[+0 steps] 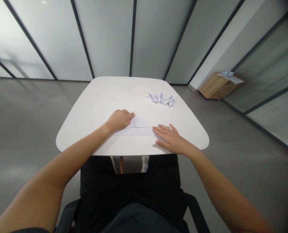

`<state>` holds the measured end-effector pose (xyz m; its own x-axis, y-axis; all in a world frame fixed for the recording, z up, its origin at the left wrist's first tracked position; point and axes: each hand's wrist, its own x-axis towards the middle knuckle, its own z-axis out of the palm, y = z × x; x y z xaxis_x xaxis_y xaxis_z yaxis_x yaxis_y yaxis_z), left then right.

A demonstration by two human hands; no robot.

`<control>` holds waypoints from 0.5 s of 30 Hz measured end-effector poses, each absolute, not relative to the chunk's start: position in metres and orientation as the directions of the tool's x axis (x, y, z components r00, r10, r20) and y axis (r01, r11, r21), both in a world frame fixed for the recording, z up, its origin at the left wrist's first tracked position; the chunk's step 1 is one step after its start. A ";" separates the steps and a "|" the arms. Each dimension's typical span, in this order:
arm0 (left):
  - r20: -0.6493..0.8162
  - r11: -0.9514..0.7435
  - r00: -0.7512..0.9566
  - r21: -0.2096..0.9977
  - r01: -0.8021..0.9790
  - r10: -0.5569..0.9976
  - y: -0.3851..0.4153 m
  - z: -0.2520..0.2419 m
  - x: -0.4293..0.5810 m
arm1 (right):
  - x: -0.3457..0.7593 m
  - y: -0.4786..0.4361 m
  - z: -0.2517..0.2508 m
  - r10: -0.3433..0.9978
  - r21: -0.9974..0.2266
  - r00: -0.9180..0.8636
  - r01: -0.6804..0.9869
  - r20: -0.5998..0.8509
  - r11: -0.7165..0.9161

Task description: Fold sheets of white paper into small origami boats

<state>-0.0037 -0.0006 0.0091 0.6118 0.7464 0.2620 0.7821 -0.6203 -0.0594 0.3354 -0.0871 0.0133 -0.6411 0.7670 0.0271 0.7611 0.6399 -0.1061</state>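
Note:
A white sheet of paper (141,130), folded into a wide, low shape with sloping upper edges, lies flat near the front of the white table. Crease or flap lines run along it and up its middle. My left hand (119,120) rests on the paper's upper left part, its fingers curled in and its index fingertip pressing near the top. Part of the paper is hidden under that hand. At the paper's right end my right hand (168,139) lies flat, fingers stretched out and thumb apart, the fingertips touching the edge.
Several folded paper figures (160,99) sit close together on the table (109,92), toward the back right. A wooden cabinet (220,85) with papers on top stands on the floor at right. Frosted glass panels (114,38) rise behind the table.

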 end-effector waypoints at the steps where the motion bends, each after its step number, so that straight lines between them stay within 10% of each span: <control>1: 0.264 -0.622 0.613 -0.058 0.781 0.745 -0.001 0.009 -0.004 | 0.335 -0.085 0.016 0.763 -0.112 -0.646 0.756 0.036 0.645; 7: 0.277 -0.616 0.593 -0.004 0.788 0.756 0.002 0.014 -0.008 | 0.302 -0.051 0.024 0.721 -0.164 -0.658 0.704 0.215 0.691; 15: 0.345 -0.595 0.549 0.036 0.803 0.761 0.021 0.015 -0.023 | 0.255 -0.003 0.026 0.586 -0.152 -0.808 0.573 0.058 0.805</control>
